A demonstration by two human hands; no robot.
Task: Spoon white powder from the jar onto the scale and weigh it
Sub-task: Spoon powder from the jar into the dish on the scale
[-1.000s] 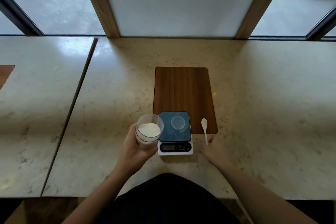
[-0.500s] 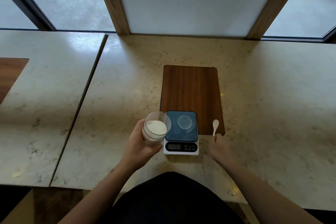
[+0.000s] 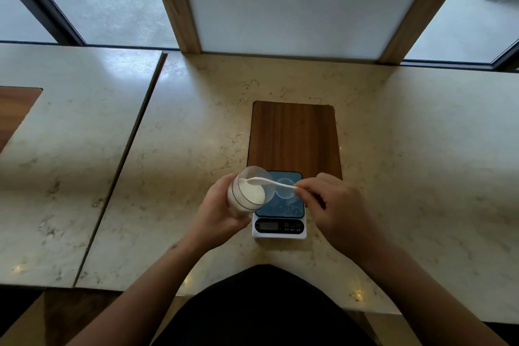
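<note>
My left hand (image 3: pixel 217 212) grips a clear jar (image 3: pixel 248 192) of white powder, tilted with its mouth toward the right, just left of the scale. My right hand (image 3: pixel 334 205) pinches the handle of a white plastic spoon (image 3: pixel 269 182); its bowl reaches into the jar's mouth above the powder. The small digital scale (image 3: pixel 280 215) has a dark blue platform and a white front with a display. A small clear round dish (image 3: pixel 285 187) lies on the platform, partly behind the spoon handle.
A dark wooden board (image 3: pixel 295 137) lies under and beyond the scale on the beige marble counter (image 3: pixel 407 163). A seam splits off a second counter slab (image 3: pixel 70 135) at left. Windows and wooden posts line the far edge.
My right hand has lifted the spoon off the board and swung it left into the jar's mouth. My left hand has tilted the jar further toward the scale.
</note>
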